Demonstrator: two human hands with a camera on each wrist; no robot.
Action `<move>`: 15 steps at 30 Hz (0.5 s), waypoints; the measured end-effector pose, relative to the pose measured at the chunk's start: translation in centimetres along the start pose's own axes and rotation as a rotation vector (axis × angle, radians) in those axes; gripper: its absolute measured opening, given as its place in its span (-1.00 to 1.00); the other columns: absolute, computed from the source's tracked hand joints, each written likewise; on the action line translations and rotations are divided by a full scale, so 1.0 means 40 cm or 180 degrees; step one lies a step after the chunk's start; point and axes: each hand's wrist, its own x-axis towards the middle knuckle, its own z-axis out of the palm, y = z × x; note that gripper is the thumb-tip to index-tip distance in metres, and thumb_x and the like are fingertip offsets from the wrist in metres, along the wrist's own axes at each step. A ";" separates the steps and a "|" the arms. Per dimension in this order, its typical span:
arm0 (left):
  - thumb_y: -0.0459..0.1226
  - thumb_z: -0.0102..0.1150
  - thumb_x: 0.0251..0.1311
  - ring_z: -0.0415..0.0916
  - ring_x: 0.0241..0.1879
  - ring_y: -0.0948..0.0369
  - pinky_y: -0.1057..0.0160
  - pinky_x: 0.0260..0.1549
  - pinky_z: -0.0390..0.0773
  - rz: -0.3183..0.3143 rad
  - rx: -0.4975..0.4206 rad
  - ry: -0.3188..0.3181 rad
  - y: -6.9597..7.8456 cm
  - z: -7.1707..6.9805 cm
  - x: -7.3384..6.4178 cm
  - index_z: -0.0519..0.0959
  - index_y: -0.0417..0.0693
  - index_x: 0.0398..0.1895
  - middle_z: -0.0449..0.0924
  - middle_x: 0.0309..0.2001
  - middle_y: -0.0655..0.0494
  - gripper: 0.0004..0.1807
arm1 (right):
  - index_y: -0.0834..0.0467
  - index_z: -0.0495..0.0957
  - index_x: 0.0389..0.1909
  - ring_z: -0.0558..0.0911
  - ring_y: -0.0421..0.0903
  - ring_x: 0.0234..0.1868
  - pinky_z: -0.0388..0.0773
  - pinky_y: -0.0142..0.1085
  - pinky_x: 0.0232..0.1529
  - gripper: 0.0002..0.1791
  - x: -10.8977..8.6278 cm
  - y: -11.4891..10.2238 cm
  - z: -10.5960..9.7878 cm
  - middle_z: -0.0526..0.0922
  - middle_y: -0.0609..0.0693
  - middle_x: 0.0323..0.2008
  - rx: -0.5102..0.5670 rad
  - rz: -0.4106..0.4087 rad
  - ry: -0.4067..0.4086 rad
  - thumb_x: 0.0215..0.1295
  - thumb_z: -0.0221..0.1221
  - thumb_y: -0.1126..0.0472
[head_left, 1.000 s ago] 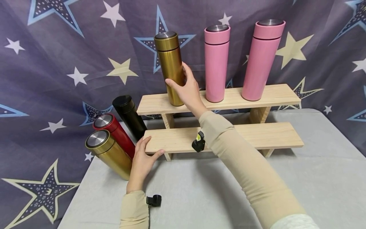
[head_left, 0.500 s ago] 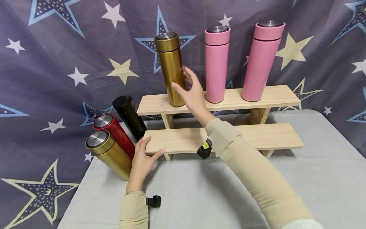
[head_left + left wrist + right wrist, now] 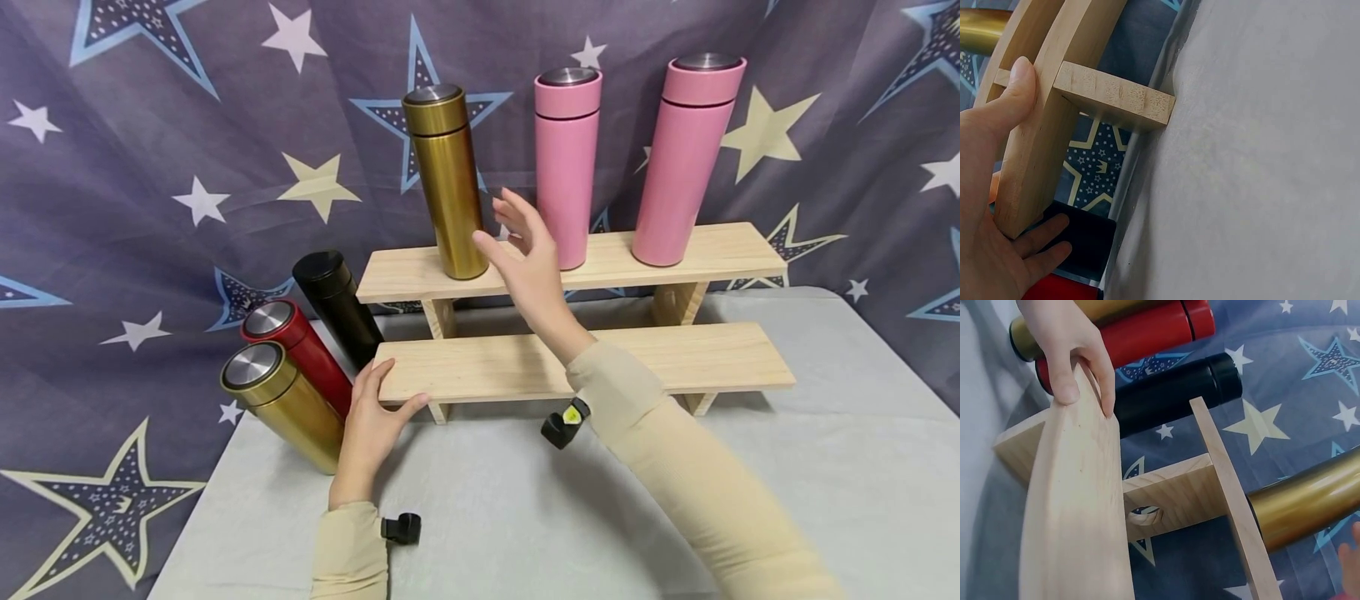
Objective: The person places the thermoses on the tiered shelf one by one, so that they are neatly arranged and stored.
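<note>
Near the surface's [image 3: 465, 517] left edge: lower gold bottle [image 3: 296, 417] stands in front, red bottle [image 3: 318, 362] just behind it, black bottle [image 3: 341, 304] farthest back, close to the left end of the lower shelf [image 3: 472, 367]. Your left hand [image 3: 370, 433] grasps that shelf at its front left corner, thumb at the front edge, fingers at the left end. Behind and above: upper shelf [image 3: 397, 273]. Toward its left end stands the upper gold bottle [image 3: 447, 183]. Your right hand [image 3: 536, 271] is just right of it, fingers parted and gently bent, gripping nothing; thumb tip overlaps the bottle's side in head view, contact cannot be told. Left pink bottle [image 3: 566, 175] stands near the upper shelf's middle, partly behind your right hand. Right pink bottle [image 3: 686, 158] stands toward that shelf's right end.
</note>
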 end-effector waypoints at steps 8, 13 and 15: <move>0.04 0.49 0.04 0.12 0.43 -0.09 -0.13 0.31 0.22 -0.0022 -0.0003 -0.0012 -0.001 -0.001 0.000 0.28 0.00 0.45 0.02 0.51 -0.08 -0.08 | 0.19 0.35 0.38 0.44 -0.13 0.29 0.27 -0.15 0.33 -0.39 -0.058 -0.011 -0.045 0.52 0.07 0.25 0.0047 -0.0188 0.0031 0.33 0.27 0.31; 0.05 0.49 0.03 0.12 0.43 -0.09 -0.13 0.31 0.22 -0.0028 -0.0004 -0.0011 0.000 0.000 0.001 0.28 0.01 0.45 0.01 0.51 -0.08 -0.07 | 0.18 0.38 0.36 0.45 -0.07 0.29 0.26 -0.14 0.35 -0.42 -0.093 -0.023 -0.077 0.53 0.08 0.25 -0.0087 -0.0336 -0.0007 0.33 0.26 0.31; 0.04 0.49 0.03 0.12 0.43 -0.09 -0.13 0.31 0.21 -0.0031 -0.0007 -0.0011 0.001 0.000 0.001 0.28 0.01 0.45 0.01 0.51 -0.08 -0.08 | 0.16 0.39 0.36 0.46 -0.03 0.29 0.23 -0.16 0.37 -0.42 -0.108 -0.028 -0.093 0.53 0.07 0.25 -0.0153 -0.0372 -0.0026 0.34 0.26 0.30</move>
